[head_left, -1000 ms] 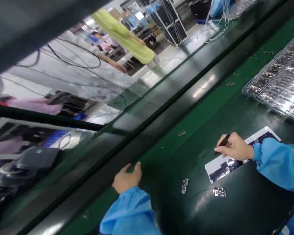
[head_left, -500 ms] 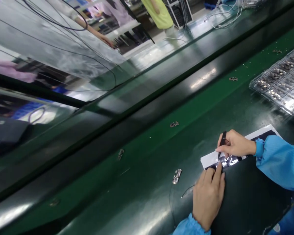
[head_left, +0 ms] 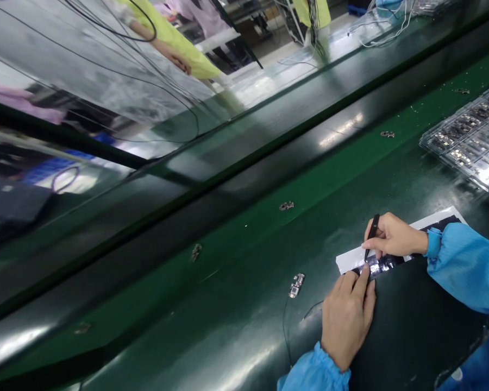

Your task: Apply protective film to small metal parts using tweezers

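On the green table [head_left: 321, 239], in the head view, lies one paper sheet [head_left: 348, 262], white along its far edge, with dark, shiny patches along its near side. Two hands are at it. The right hand [head_left: 395, 236] is closed around one thin black tool [head_left: 374, 228]. The left hand [head_left: 348, 320] is palm down, fingers stretched out, fingertips at the sheet's near edge; whether anything lies beneath them cannot be told.

One small circuit board [head_left: 296, 285] with a dark wire [head_left: 284, 326] sits left of the left hand, well apart from the sheet. Along the green strip [head_left: 342, 174] lie five small parts [head_left: 286, 206], the leftmost too blurred to make out. One clear tray [head_left: 452, 164] of parts, in rows too small to count, is cut off by the right border.

A wide gap separates sheet and tray, and another lies between the sheet and the dark rail [head_left: 309, 146]. The sheet's long axis slants from lower left to upper right, roughly along the strip. The tool stands steeply, its tip down and slightly left, close to the left index fingertip.
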Motion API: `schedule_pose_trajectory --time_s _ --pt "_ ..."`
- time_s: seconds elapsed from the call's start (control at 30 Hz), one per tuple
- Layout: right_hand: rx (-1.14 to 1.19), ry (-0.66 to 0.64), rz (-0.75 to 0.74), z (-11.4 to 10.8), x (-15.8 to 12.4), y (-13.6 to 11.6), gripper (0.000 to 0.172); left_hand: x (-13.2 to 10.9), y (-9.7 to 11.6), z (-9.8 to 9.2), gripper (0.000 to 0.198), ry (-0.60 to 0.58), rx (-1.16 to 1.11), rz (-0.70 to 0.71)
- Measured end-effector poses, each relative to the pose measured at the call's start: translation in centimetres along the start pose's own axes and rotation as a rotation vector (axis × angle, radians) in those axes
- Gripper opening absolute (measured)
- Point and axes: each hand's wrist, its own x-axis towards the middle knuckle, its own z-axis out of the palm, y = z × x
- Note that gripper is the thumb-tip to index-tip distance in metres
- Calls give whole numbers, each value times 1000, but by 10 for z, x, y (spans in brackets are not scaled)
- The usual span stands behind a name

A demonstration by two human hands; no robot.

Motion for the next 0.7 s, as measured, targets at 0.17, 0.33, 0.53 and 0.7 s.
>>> schedule_pose_trajectory --time_s 0.17,0.33,0.53,0.7 --pt "7 -17 5 0 0 -1 30 1 0 1 31 15 5 3" --pt "26 -14 4 -1 0 0 31 0 0 0 31 22 3 -1" --pt "92 -8 30 0 1 0 32 0 -1 4 32 12 -8 -16" --pt "148 21 46 0 1 -4 34 -3 5 -8 35 -50 -100 -74"
